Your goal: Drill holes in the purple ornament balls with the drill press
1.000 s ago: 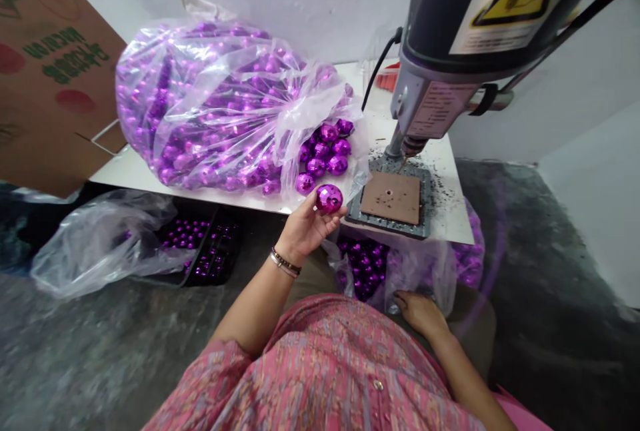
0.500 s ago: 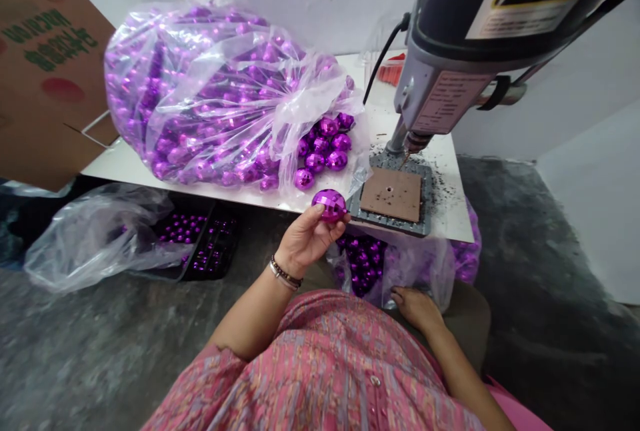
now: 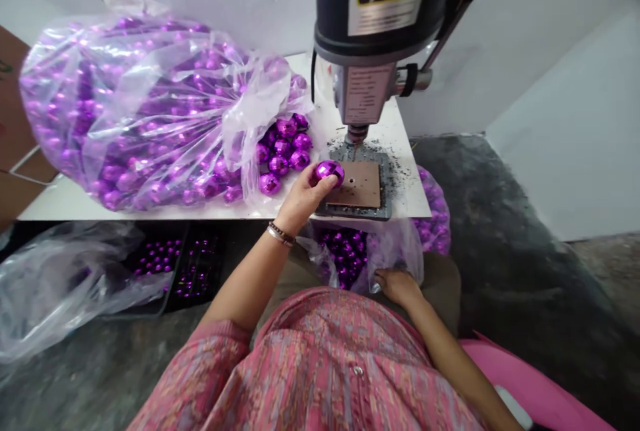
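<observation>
Between the thumb and fingers of my left hand (image 3: 303, 198) is a shiny purple faceted ball (image 3: 331, 172), held over the left edge of a brown board (image 3: 363, 186). The board has a small hole and lies on the grey base of a drill press (image 3: 365, 94), whose chuck hangs above it. My right hand (image 3: 399, 286) rests low at my lap, against a clear plastic bag (image 3: 395, 251) beside dark purple balls (image 3: 345, 254); its fingertips are partly hidden. Several loose purple balls (image 3: 283, 148) lie at the mouth of the big bag.
A large clear bag of purple balls (image 3: 150, 118) covers the left of the white table (image 3: 210, 211). Black trays (image 3: 173, 278) and crumpled plastic (image 3: 60, 291) are below. Another purple bag (image 3: 434, 211) hangs past the table's right edge. A cardboard box (image 3: 13, 104) stands far left.
The view has turned right. My left hand has brought the ball from the table's front edge to above the board, palm now turned down. My right hand has stayed by the lower bag.
</observation>
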{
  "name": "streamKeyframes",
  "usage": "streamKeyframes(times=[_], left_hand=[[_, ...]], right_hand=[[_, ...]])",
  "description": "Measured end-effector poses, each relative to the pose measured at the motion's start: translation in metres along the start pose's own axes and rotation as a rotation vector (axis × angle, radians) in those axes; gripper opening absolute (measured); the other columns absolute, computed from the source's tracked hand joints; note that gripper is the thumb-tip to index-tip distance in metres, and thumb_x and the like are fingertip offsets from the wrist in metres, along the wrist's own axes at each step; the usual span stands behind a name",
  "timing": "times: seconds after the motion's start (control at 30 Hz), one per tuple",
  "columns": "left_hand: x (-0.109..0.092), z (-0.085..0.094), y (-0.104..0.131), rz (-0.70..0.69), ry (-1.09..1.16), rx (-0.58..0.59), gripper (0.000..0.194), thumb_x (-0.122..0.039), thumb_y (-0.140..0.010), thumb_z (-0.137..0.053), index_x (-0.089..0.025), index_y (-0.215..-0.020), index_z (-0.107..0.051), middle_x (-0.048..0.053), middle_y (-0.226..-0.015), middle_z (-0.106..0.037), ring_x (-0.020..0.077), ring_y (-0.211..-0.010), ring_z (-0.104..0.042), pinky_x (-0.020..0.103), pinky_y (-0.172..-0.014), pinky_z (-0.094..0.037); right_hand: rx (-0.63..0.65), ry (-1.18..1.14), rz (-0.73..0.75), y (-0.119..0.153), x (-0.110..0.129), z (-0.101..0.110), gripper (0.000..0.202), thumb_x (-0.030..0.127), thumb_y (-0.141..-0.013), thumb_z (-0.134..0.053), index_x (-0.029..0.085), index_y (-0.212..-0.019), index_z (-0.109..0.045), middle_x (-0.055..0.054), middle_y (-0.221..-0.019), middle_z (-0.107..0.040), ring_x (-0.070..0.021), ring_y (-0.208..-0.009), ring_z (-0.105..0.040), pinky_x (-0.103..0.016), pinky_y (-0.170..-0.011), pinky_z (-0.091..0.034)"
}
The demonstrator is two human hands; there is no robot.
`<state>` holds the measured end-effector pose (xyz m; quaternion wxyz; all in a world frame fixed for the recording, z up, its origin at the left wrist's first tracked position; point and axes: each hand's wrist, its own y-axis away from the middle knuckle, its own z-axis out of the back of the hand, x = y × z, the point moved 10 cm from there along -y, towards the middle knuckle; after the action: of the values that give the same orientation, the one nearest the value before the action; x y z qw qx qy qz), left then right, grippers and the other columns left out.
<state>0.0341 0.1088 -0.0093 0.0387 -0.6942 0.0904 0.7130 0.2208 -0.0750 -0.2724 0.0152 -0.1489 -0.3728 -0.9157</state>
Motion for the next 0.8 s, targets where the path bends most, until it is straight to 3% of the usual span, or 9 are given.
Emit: streamKeyframes(times=[0.17, 0.3, 0.57, 0.7, 0.8], left_hand=[[-0.002, -0.025, -0.022, 0.077, -0.04, 0.039, 0.038, -0.034, -0.073, -0.078, -0.017, -0.105, -0.067, 0.004, -0.09, -0.069, 0.0127, -0.075, -0.06, 0.024, -0.067, -0.046], [-0.001, -0.03, -0.029, 0.104, -0.132, 0.017, 0.037, -0.031, -0.071, -0.079, -0.016, -0.102, -0.066, 0.002, -0.083, -0.067, 0.0111, -0.069, -0.057, 0.023, -0.064, -0.045], [0.007, -0.03, -0.042, 0.012, -0.293, 0.038, 0.036, -0.029, -0.072, -0.076, -0.015, -0.104, -0.064, 0.002, -0.086, -0.066, 0.0108, -0.071, -0.056, 0.023, -0.065, -0.045], [-0.005, -0.034, -0.038, -0.051, -0.48, 0.029, 0.049, -0.027, -0.07, -0.079, -0.014, -0.115, -0.065, 0.004, -0.098, -0.069, 0.0147, -0.085, -0.06, 0.026, -0.079, -0.047], [-0.015, -0.041, -0.032, -0.093, -0.658, 0.052, 0.054, -0.028, -0.07, -0.08, -0.014, -0.12, -0.065, 0.005, -0.101, -0.071, 0.0162, -0.087, -0.06, 0.027, -0.08, -0.046]], right_hand=[[-0.023, -0.047, 0.024, 0.003, 0.0, 0.004, 0.051, 0.05, -0.093, -0.05, 0.011, -0.126, -0.055, -0.01, -0.123, -0.056, -0.0107, -0.118, -0.054, -0.034, -0.108, -0.051], [-0.037, -0.083, 0.04, 0.005, -0.001, 0.004, 0.048, 0.05, -0.094, -0.049, 0.013, -0.123, -0.057, -0.009, -0.123, -0.057, -0.0103, -0.118, -0.054, -0.032, -0.108, -0.051], [-0.079, -0.165, 0.057, 0.001, -0.005, 0.003, 0.048, 0.05, -0.094, -0.048, 0.013, -0.123, -0.057, -0.01, -0.123, -0.057, -0.0097, -0.117, -0.054, -0.031, -0.107, -0.052], [-0.106, -0.208, 0.073, 0.0, -0.005, 0.003, 0.047, 0.05, -0.094, -0.048, 0.013, -0.122, -0.057, -0.009, -0.123, -0.057, -0.0098, -0.118, -0.054, -0.031, -0.107, -0.051], [-0.095, -0.216, 0.058, 0.0, -0.007, 0.002, 0.048, 0.05, -0.094, -0.048, 0.012, -0.123, -0.056, -0.01, -0.123, -0.057, -0.0099, -0.117, -0.054, -0.032, -0.107, -0.052]])
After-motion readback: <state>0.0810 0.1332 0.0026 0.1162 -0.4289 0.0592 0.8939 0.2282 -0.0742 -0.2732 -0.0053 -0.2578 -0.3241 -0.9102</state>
